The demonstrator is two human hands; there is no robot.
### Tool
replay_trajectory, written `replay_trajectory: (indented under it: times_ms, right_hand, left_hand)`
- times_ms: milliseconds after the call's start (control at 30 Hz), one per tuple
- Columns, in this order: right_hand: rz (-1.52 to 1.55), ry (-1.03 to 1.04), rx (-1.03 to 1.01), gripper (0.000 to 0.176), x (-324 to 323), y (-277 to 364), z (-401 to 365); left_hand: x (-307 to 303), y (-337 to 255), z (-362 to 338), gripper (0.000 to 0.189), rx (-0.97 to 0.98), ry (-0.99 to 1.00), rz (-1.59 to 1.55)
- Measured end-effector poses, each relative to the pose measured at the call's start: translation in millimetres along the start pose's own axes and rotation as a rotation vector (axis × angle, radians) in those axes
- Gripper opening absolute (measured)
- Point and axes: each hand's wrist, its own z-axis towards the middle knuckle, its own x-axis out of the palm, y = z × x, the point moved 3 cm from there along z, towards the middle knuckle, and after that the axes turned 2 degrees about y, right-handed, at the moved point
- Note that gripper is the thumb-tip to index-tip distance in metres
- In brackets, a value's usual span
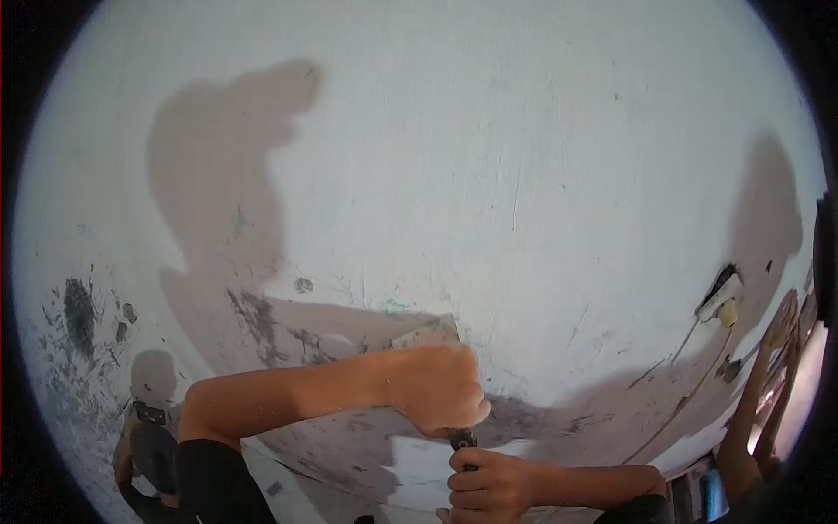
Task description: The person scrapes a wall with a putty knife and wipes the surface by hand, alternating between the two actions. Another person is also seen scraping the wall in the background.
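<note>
Head view: I grip a dark-handled tool point(463, 439) before the wall point(559, 175), my left hand point(441, 389) above my right hand point(489, 485), fingers curled tight on both. Its long axis runs nearly upright. The grey flat shape point(432, 332) beyond my left fist looks like its blade, pointing upward; my fist hides the join, and the frame crops my lower fingers.

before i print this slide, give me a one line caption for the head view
Left hand above right hand on a dark handle, before a scuffed, shadowed white wall.
</note>
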Motion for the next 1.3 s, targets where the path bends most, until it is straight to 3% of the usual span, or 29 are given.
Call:
replay_trajectory:
  times_ms: [267, 333, 467, 533, 633, 700, 733, 833, 1067, 1200, 1300]
  right_hand:
    - [0.025, -0.001, 0.097, 0.030, 13, -1, -8]
    - [-0.007, -0.005, 0.036, 0.029, 9, -3, -3]
    - [-0.001, -0.007, 0.107, 0.031, 27, -3, -17]
    - [-0.095, 0.060, 0.045, 0.031, 8, -7, -8]
    - [-0.092, 0.019, 0.045, 0.035, -1, -1, 1]
    - [-0.031, 0.128, 0.142, 0.023, 13, -2, -6]
    - [-0.035, 0.133, 0.139, 0.023, 9, -3, -7]
    - [-0.122, 0.067, 0.105, 0.022, -4, -4, 3]
    - [-0.111, 0.060, 0.075, 0.023, -10, -7, 5]
    - [-0.051, 0.127, 0.123, 0.024, -4, -4, 1]
    - [-0.084, 0.036, 0.100, 0.026, -13, -4, 2]
  left_hand:
    - [0, 2, 2, 0.028, 0.011, 0.040, 0.007]
    - [-6, 2, 2, 0.027, 0.062, 0.122, 0.022]
    - [1, 0, 0, 0.028, 0.110, -0.041, -0.036]
    - [-3, 6, 3, 0.028, 0.031, 0.117, 0.094]
    - [-3, 8, 2, 0.028, 0.074, -0.016, 0.021]
    - [4, 3, 1, 0.028, 0.055, 0.061, 0.034]
    - [6, 4, 2, 0.029, 0.029, 0.123, 0.070]
    - [-12, 14, 4, 0.029, 0.054, 0.012, 0.001]
    - [-20, 12, 5, 0.025, -0.021, 0.072, 0.066]
    - [-12, 4, 5, 0.026, 0.002, 0.111, 0.086]
    - [-15, 6, 6, 0.022, -0.041, 0.119, 0.085]
